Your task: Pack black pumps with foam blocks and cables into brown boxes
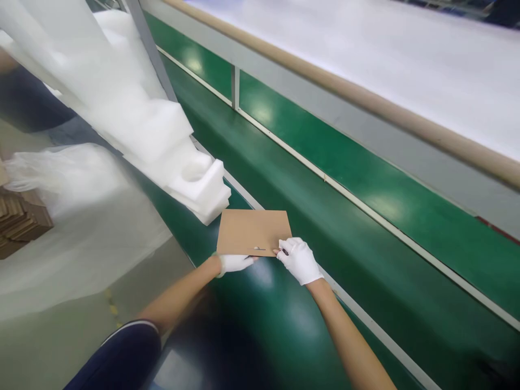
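A flat brown cardboard box is held over the green work surface, with a small slot and a dark mark close to its near edge. My left hand, in a white glove, supports it from below at the near edge; most of its fingers are hidden under the cardboard. At the near right corner my right hand, gloved with bare fingertips, is closed in a pinch. Whether those fingertips grip the box edge or some small thing is too small to make out.
Stacked white foam pieces stand just beyond the box on the left. A translucent plastic sheet and folded cardboard lie farther left, near another person's dark clothing. A green conveyor belt runs alongside, below a white raised table.
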A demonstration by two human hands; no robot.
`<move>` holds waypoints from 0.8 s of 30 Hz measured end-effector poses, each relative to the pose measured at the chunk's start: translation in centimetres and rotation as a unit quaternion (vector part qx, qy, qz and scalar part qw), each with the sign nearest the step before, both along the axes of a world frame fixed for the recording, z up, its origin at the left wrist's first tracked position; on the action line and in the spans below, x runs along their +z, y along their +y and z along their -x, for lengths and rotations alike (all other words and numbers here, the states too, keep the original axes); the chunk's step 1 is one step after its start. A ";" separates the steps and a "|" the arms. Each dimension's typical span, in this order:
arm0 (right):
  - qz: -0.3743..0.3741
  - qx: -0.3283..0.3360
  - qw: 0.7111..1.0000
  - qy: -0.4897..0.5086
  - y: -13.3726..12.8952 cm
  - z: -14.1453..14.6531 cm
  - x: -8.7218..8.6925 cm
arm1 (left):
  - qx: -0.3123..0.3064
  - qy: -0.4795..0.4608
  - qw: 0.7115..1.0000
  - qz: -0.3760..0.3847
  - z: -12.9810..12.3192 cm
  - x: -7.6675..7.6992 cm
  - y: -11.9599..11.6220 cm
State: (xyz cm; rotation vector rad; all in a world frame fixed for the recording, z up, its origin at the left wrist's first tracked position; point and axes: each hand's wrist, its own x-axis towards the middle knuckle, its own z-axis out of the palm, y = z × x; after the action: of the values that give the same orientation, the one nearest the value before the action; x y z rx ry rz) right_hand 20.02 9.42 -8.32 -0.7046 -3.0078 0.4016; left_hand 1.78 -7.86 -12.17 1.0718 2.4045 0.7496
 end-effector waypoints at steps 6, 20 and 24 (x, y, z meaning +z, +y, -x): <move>0.035 -0.119 0.992 0.010 0.4 -1.8 -2.4 | 0.051 -0.091 0.985 -0.137 1.3 -0.4 -8.4; 0.254 -0.087 0.957 0.110 2.8 -2.3 -5.0 | -0.067 -0.216 0.960 -0.162 4.5 -1.3 -6.4; 0.165 -0.036 0.976 0.136 3.5 -2.0 -4.8 | -0.087 -0.073 0.973 -0.200 5.4 -1.5 -5.8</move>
State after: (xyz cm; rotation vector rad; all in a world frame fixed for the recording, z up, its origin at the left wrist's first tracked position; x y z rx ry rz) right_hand 22.06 12.88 -13.12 -0.7057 -2.6767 0.9253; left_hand -3.65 -13.66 -13.67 1.3078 2.0518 1.2364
